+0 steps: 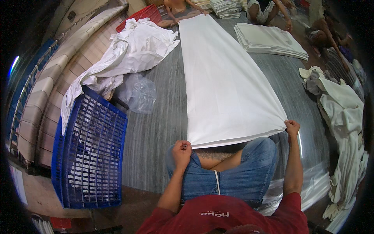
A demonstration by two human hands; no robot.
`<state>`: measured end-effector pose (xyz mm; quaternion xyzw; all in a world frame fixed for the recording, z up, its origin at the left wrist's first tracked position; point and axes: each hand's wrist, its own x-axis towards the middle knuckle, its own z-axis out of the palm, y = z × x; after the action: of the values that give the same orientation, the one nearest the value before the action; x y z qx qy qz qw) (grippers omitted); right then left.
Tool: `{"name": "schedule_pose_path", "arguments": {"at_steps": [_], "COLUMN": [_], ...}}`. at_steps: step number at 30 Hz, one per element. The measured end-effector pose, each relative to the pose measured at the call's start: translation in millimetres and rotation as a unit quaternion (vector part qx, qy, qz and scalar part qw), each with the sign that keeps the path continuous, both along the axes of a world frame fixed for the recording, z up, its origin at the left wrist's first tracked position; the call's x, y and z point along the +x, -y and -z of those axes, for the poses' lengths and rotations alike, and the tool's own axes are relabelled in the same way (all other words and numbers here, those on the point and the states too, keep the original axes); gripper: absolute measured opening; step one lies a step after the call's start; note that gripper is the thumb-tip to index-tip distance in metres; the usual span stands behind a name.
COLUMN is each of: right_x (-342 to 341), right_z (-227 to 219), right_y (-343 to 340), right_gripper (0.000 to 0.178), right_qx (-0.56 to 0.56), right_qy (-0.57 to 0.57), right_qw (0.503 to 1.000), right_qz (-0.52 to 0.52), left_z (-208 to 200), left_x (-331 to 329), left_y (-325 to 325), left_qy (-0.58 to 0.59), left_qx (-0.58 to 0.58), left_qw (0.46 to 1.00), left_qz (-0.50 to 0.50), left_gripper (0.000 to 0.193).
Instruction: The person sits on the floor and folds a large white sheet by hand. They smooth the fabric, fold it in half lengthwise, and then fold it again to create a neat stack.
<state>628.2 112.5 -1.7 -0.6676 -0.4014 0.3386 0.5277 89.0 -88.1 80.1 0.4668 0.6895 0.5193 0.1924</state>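
Observation:
A long white cloth (230, 85) stretches flat from my lap to the far end of the grey surface. My left hand (182, 153) pinches its near left corner, beside my left knee. At the near right corner, my right hand (292, 128) is closed on the cloth edge, just beyond my right knee. The near edge runs nearly straight between both hands, above my crossed legs. Across from me, a co-worker's hands (174, 21) touch the far left corner of the same cloth.
Left of me stands a blue plastic crate (93, 152), with crumpled white fabric (140, 43) and a clear plastic bag (140, 93) beyond it. A folded white stack (270, 41) lies at the far right. Loose off-white fabric (343, 113) lines the right side. Other people sit at the far right.

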Motion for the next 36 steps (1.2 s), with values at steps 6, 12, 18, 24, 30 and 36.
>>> {"name": "schedule_pose_path", "arguments": {"at_steps": [6, 12, 18, 24, 30, 36], "right_x": [-11, -53, -66, -69, -65, -98], "right_z": [4, -18, -28, -9, 36, -2], "right_y": [0, 10, 14, 5, -12, -1], "right_gripper": [0.014, 0.013, 0.015, 0.016, 0.017, 0.038], "right_qx": [-0.017, -0.054, -0.070, -0.119, -0.105, -0.101], "right_qy": [0.038, 0.026, 0.043, 0.058, 0.160, 0.116], "right_qw": [0.999, 0.997, 0.994, 0.984, 0.970, 0.974], "right_qz": [-0.021, -0.054, -0.078, -0.119, -0.150, -0.164], "left_z": [13, -8, 8, 24, 29, 68], "left_x": [-20, -56, -88, -120, -118, -8], "left_y": [-13, -26, -30, -61, -108, -156], "left_qy": [-0.046, -0.049, -0.142, -0.158, -0.293, -0.295], "left_qx": [-0.002, -0.128, -0.126, -0.259, -0.469, -0.162], "left_qw": [0.999, 0.990, 0.982, 0.944, 0.782, 0.904], "left_qz": [-0.007, -0.016, 0.023, 0.129, 0.288, 0.264], "left_gripper": [0.008, 0.012, 0.012, 0.019, 0.022, 0.039]}}
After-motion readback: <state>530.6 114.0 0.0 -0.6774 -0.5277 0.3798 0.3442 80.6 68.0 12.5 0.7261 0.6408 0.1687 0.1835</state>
